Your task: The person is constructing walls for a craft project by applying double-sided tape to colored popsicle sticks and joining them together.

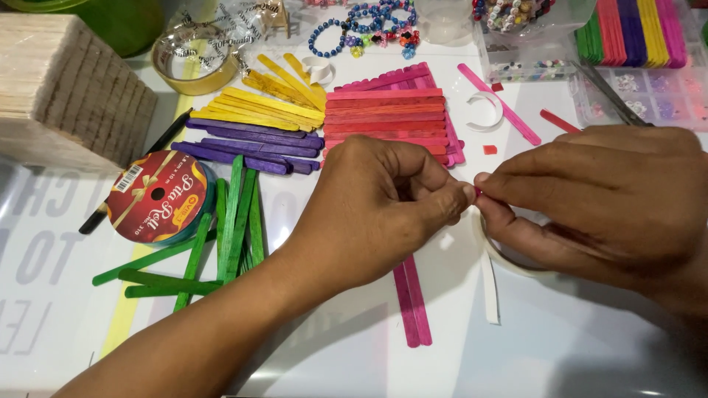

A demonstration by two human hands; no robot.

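Observation:
My left hand (pixel 383 199) and my right hand (pixel 605 199) meet at their fingertips over the white table, pinching a small pink piece (pixel 478 192) between them. Two pink craft sticks (pixel 411 298) lie under my left hand, pointing toward me. Below my right hand sits a roll of white tape (pixel 509 259), with a white strip (pixel 490 291) hanging from it. Behind my hands lies a row of red and pink sticks (pixel 387 118).
Yellow sticks (pixel 258 103), purple sticks (pixel 251 147) and green sticks (pixel 221 236) lie at left, beside a red ribbon spool (pixel 155 197) and a block of plain wooden sticks (pixel 66 88). Bead bracelets (pixel 369 26), a clear tape roll (pixel 195 59) and bead boxes (pixel 634 81) stand at the back.

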